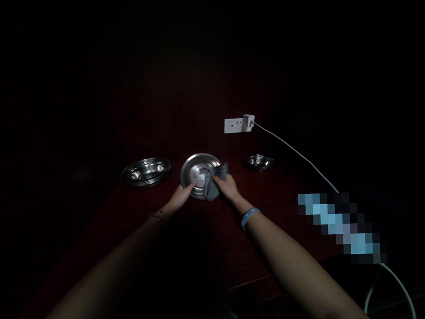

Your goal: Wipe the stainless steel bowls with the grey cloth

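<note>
The bowl is up off to the front of me, between the other bowls on the left and a small bowl on the right. My left hand grips its rim; my right hand holds a cloth against it.

Left hand gripping round silver metal bowl; right hand pressing grey cloth against it.
</note>
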The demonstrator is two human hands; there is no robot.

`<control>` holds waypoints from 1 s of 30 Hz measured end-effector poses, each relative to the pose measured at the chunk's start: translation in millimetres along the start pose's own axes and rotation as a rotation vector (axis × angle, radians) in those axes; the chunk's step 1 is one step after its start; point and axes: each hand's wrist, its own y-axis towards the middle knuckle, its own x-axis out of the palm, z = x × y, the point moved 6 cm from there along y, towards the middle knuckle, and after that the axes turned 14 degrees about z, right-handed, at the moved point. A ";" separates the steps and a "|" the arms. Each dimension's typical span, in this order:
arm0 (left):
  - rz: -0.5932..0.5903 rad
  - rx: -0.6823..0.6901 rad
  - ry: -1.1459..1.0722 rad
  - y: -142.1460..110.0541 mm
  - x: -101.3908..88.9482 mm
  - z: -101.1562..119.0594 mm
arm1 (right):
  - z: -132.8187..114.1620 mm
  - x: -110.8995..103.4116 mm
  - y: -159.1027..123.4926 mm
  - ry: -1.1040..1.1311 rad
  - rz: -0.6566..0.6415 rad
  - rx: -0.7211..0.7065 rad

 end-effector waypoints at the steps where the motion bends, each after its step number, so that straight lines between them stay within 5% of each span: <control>1: 0.000 -0.004 -0.002 0.1 0.0 -0.6 | 0.4 0.2 0.0 0.003 0.001 0.003; 30: -0.022 0.009 0.038 -3.2 -0.4 2.5 | -6.8 -4.2 -2.4 -0.126 0.000 -0.006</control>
